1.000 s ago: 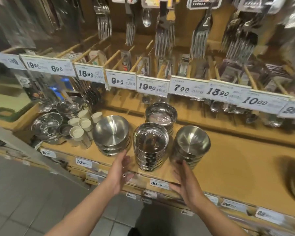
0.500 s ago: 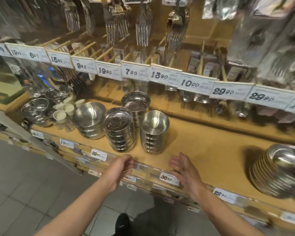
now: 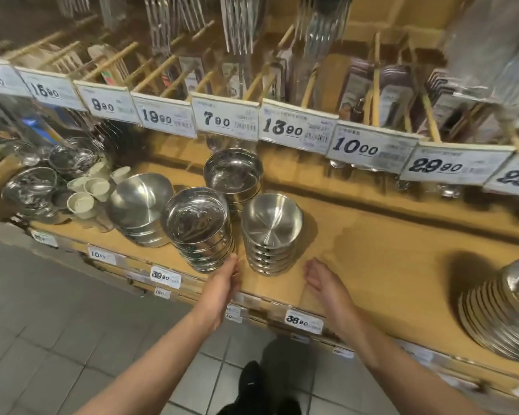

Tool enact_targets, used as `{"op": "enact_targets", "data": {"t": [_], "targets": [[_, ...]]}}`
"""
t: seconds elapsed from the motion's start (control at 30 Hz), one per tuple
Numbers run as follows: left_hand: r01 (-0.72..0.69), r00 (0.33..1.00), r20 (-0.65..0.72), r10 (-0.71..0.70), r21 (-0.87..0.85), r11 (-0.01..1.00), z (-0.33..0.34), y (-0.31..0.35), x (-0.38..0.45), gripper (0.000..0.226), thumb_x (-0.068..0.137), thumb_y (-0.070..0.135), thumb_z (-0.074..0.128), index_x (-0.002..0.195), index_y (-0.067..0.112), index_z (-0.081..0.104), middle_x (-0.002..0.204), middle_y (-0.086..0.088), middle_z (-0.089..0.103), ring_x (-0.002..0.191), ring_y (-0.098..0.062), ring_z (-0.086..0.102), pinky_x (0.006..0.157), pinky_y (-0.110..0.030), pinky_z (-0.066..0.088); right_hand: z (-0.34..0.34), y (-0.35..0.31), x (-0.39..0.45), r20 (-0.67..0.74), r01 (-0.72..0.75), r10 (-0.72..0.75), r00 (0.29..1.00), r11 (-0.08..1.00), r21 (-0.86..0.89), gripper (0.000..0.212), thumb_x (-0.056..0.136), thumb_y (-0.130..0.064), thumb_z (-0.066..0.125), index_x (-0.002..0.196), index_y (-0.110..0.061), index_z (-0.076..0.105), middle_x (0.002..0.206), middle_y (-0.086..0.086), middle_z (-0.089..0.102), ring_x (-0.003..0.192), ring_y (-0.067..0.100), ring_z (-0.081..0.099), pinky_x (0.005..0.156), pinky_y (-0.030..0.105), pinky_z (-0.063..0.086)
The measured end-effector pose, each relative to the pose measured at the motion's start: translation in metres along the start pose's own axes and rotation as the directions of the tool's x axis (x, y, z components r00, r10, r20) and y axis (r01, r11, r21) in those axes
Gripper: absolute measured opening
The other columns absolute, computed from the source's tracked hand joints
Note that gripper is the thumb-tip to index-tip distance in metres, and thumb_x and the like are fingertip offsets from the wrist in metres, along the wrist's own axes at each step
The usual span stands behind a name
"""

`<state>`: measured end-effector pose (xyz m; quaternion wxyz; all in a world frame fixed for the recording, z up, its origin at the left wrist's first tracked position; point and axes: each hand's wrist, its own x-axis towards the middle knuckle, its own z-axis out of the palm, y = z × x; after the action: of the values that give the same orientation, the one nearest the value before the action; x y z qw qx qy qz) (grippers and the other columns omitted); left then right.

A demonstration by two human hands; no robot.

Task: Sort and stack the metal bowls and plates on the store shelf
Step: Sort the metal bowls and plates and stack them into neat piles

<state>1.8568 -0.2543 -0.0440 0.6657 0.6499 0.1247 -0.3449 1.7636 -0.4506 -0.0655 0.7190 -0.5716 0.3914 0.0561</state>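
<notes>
At frame's right, plate stack (image 3: 504,319) cut off; blurred.

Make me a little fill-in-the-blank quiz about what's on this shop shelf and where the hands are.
1. Both hands, left hand and right hand, hold ____.
2. The price tag above the rear bowl stack reads ____.
3. The leaning stack of plates lies at the shelf's far ____ end.
4. The small cups are coloured ____.

Missing words: nothing; 7.90; right; cream
</notes>
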Motion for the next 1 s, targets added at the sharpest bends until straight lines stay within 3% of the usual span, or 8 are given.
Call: {"op": "enact_targets", "data": {"t": [0.17, 0.23, 0.4, 0.5, 0.6, 0.7, 0.9, 1.0], "targets": [[-0.104, 0.985, 0.141, 0.102, 0.007, 0.995, 0.011, 0.007, 0.007, 0.039, 0.098, 0.055, 0.038, 0.117, 0.037, 0.067, 0.118, 0.018, 0.073, 0.106, 0.006, 0.067, 0.078, -0.010, 0.052, 0.019, -0.017, 0.019, 0.037, 0.077, -0.078, 0.996, 0.997, 0.023, 0.048, 0.089, -0.069, 0.042, 0.127, -0.042, 0.057, 0.135, -0.014, 0.058, 0.116, -0.002, 0.055, 0.103, 0.024, 0.036], [-0.112, 0.974, 0.197, 0.113, -0.016, 0.994, 0.015, 0.012, 0.010, 0.043, 0.096, 0.062, 0.036, 0.119, 0.046, 0.068, 0.127, 0.019, 0.069, 0.117, 0.004, 0.062, 0.087, -0.012, 0.050, 0.025, -0.023, 0.026, 0.059, 0.095, -0.099, 0.993, 0.994, 0.062, 0.060, 0.079, -0.077, 0.043, 0.130, -0.050, 0.057, 0.137, -0.023, 0.059, 0.124, 0.000, 0.053, 0.105, 0.026, 0.035], [-0.141, 0.957, 0.241, 0.160, -0.094, 0.986, 0.024, 0.017, 0.021, 0.044, 0.094, 0.070, 0.035, 0.123, 0.055, 0.064, 0.136, 0.018, 0.063, 0.129, 0.000, 0.055, 0.107, -0.029, 0.042, 0.037, -0.037, 0.037, 0.075, 0.103, -0.116, 0.990, 0.982, 0.158, 0.039, 0.073, -0.086, 0.046, 0.102, -0.068, 0.064, 0.113, -0.036, 0.068, 0.121, 0.002, 0.054, 0.096, 0.041, 0.043], [-0.145, 0.954, 0.247, 0.168, -0.107, 0.984, 0.026, 0.019, 0.027, 0.047, 0.090, 0.076, 0.042, 0.124, 0.053, 0.065, 0.135, 0.016, 0.064, 0.127, -0.002, 0.058, 0.099, -0.023, 0.051, 0.039, -0.038, 0.039, 0.067, 0.093, -0.106, 0.992, 0.979, 0.181, 0.040, 0.072, -0.088, 0.045, 0.102, -0.070, 0.063, 0.109, -0.041, 0.065, 0.123, 0.000, 0.049, 0.100, 0.048, 0.039], [-0.153, 0.950, 0.256, 0.177, -0.113, 0.982, 0.027, 0.022, 0.030, 0.049, 0.085, 0.079, 0.048, 0.121, 0.052, 0.067, 0.130, 0.017, 0.067, 0.122, -0.002, 0.061, 0.088, -0.016, 0.054, 0.039, -0.038, 0.040, 0.085, 0.090, -0.110, 0.990, 0.972, 0.218, 0.055, 0.071, -0.090, 0.050, 0.116, -0.062, 0.062, 0.121, -0.032, 0.065, 0.129, 0.008, 0.050, 0.105, 0.054, 0.041], [-0.151, 0.951, 0.252, 0.177, -0.119, 0.981, 0.026, 0.024, 0.034, 0.053, 0.078, 0.084, 0.051, 0.117, 0.054, 0.068, 0.127, 0.019, 0.068, 0.120, -0.001, 0.062, 0.098, -0.024, 0.053, 0.040, -0.039, 0.038, 0.114, 0.110, -0.141, 0.983, 0.964, 0.243, 0.061, 0.074, -0.089, 0.049, 0.125, -0.057, 0.060, 0.130, -0.024, 0.064, 0.130, 0.011, 0.052, 0.096, 0.050, 0.049], [-0.128, 0.954, 0.271, 0.131, -0.028, 0.991, 0.037, 0.017, 0.033, 0.058, 0.074, 0.091, 0.048, 0.120, 0.058, 0.063, 0.121, 0.026, 0.068, 0.116, -0.004, 0.065, 0.107, -0.040, 0.043, 0.023, -0.030, 0.031, 0.107, 0.162, -0.194, 0.975, 0.953, 0.255, 0.054, 0.081, -0.085, 0.045, 0.129, -0.062, 0.053, 0.129, -0.031, 0.061, 0.131, 0.005, 0.047, 0.083, 0.039, 0.051], [-0.110, 0.950, 0.291, 0.112, -0.022, 0.994, 0.054, 0.008, 0.026, 0.058, 0.073, 0.091, 0.050, 0.117, 0.056, 0.066, 0.121, 0.023, 0.069, 0.113, 0.001, 0.065, 0.109, -0.040, 0.042, 0.001, -0.023, 0.022, 0.094, 0.168, -0.200, 0.975, 0.947, 0.273, 0.054, 0.083, -0.084, 0.044, 0.131, -0.060, 0.053, 0.131, -0.030, 0.060, 0.133, 0.007, 0.046, 0.092, 0.044, 0.051]]}}
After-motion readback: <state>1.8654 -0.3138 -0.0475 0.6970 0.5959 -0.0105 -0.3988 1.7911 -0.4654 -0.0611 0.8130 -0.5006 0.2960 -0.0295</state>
